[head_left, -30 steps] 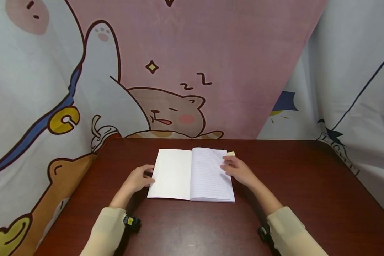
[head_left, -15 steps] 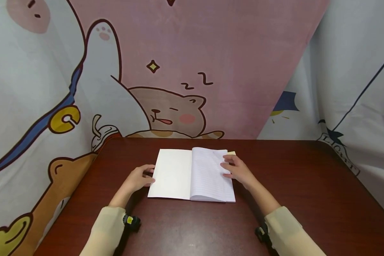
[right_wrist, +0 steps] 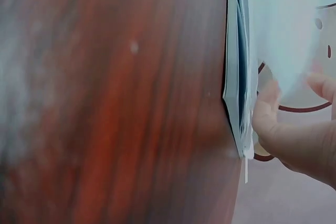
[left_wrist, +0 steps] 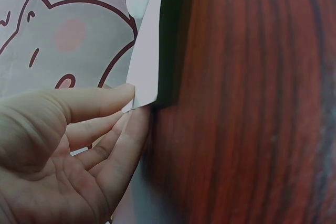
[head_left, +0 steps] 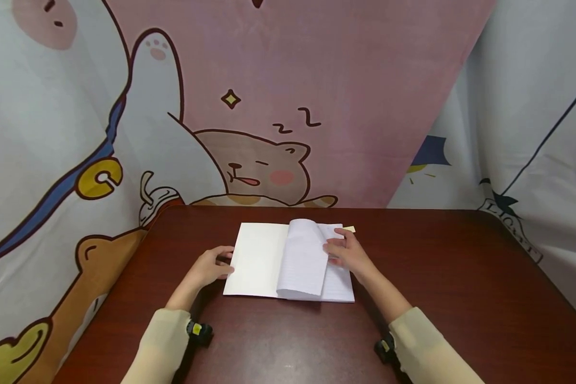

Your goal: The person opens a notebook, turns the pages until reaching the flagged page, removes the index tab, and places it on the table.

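Note:
An open notebook (head_left: 256, 258) lies on the table, its left side blank white and its right side lined. My left hand (head_left: 208, 268) pinches the left edge; in the left wrist view the thumb is on one face of the white cover (left_wrist: 144, 72) and fingers are on the other. With my right hand (head_left: 354, 257) I hold the outer edge of a lined page (head_left: 303, 261), which bows up off the sheets beneath. The right wrist view shows this lifted page (right_wrist: 286, 35) blurred between thumb and fingers, apart from the page stack (right_wrist: 239, 77).
A yellowish tab (head_left: 349, 229) sticks out past the notebook's upper right edge. The dark red wooden table (head_left: 288, 341) extends around the notebook. Cartoon-printed cloth (head_left: 365, 106) hangs behind the table and at both sides. Each wrist carries a small black camera (head_left: 200, 333).
My right hand has moved left, lifting the lined page's outer edge and carrying it leftward. Another lined sheet now shows beneath. My left hand keeps its grip at the left edge.

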A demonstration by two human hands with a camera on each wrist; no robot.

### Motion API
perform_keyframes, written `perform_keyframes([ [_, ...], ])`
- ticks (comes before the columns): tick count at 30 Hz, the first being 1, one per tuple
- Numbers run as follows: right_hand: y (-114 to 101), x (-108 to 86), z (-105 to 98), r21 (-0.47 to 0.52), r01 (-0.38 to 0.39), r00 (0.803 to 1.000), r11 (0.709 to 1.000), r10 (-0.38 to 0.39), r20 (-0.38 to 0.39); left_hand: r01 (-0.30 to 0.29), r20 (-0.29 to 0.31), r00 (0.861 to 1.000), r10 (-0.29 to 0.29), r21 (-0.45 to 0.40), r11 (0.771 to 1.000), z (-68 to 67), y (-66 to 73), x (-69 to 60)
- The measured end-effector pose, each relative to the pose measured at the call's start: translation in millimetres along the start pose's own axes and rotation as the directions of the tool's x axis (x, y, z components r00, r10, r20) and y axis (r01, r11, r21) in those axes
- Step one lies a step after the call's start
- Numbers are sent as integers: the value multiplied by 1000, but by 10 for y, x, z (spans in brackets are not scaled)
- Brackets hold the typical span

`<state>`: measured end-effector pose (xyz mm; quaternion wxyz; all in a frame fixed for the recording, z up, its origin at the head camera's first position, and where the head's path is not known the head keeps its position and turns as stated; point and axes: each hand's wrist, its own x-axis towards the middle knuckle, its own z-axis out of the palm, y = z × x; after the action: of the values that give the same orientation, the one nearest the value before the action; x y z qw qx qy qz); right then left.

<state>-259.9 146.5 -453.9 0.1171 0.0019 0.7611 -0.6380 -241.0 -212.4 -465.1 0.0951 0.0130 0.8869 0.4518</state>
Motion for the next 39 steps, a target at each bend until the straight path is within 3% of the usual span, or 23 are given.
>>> perform_keyframes([
  [6, -39, -7, 33, -141, -1, 996, 990, -12, -92, 2, -2, 1000, -2, -3, 1000, 6, -12, 12],
  [9, -52, -13, 47, -166, 40, 993, 985, -57, -99, 0, -5, 1000, 0, -4, 1000, 4, -15, 16],
  [14, -66, -38, 65, -125, 136, 987, 983, -146, -73, 1, -4, 1000, -1, -1, 1000, 2, -15, 17],
  [19, -133, -73, 101, -103, 183, 981, 978, -189, -47, 8, -3, 1000, -8, -8, 1000, 3, -16, 11],
  [28, -221, -75, 178, 1, 192, 981, 981, -192, -2, 8, 0, 1000, -8, -18, 1000, 6, -18, 17],
  [39, -314, -63, 276, 18, 220, 975, 975, -221, 15, 11, 4, 1000, -10, -10, 1000, 3, -13, 19],
])
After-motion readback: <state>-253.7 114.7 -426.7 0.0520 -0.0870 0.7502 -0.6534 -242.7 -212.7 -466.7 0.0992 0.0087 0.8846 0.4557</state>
